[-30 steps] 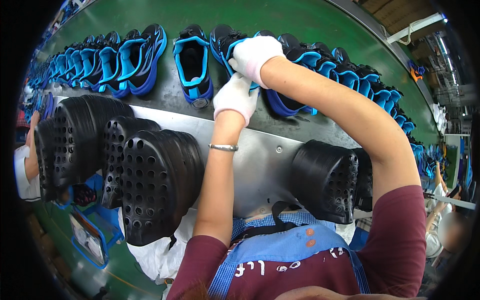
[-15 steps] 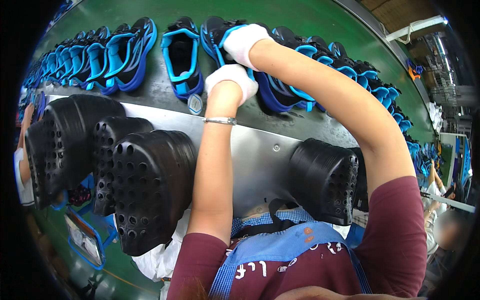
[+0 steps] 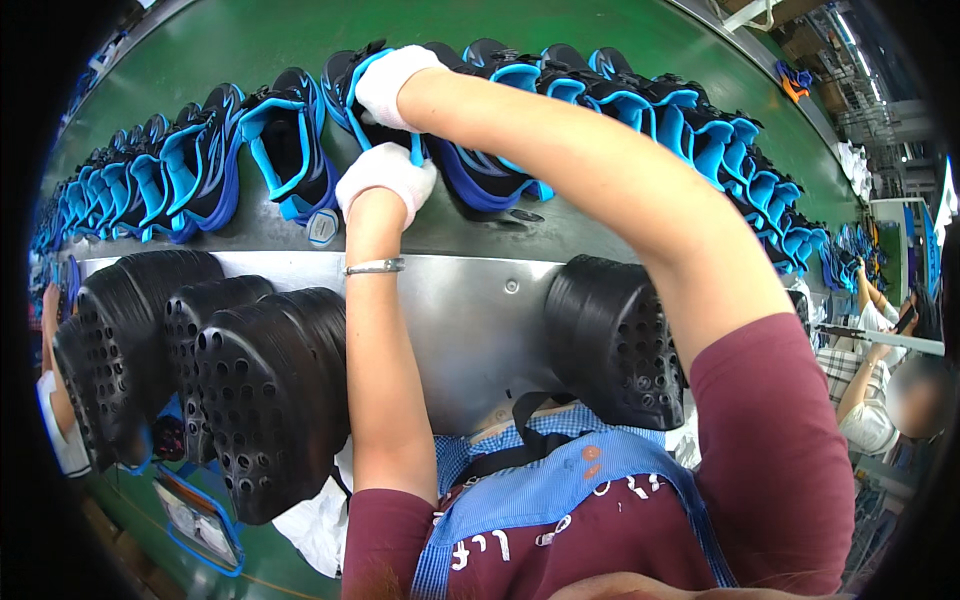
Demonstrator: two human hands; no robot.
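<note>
Both my hands wear white knit gloves and are on one black-and-blue sneaker (image 3: 337, 92) in the row of shoes. At its heel end, my left hand (image 3: 388, 183) is closed, its fingertips partly hidden. Farther up, my right hand (image 3: 392, 88) reaches across and grips the sneaker around its tongue and collar, covering much of the opening. Just left stands another sneaker (image 3: 318, 165), opening up and heel toward me. A round pale tag (image 3: 322, 227) lies by that heel.
Rows of similar sneakers (image 3: 200, 165) run left and right along the green surface (image 3: 470, 20). Nearer me, large black perforated shoe-shaped forms (image 3: 270, 400) stand left, another black form (image 3: 615, 340) right, along a metal edge (image 3: 450, 320). Another person (image 3: 870, 420) sits at far right.
The sneakers and both my hands have shifted left relative to the metal edge. My view has also moved a little. Both hands remain on the same sneaker.
</note>
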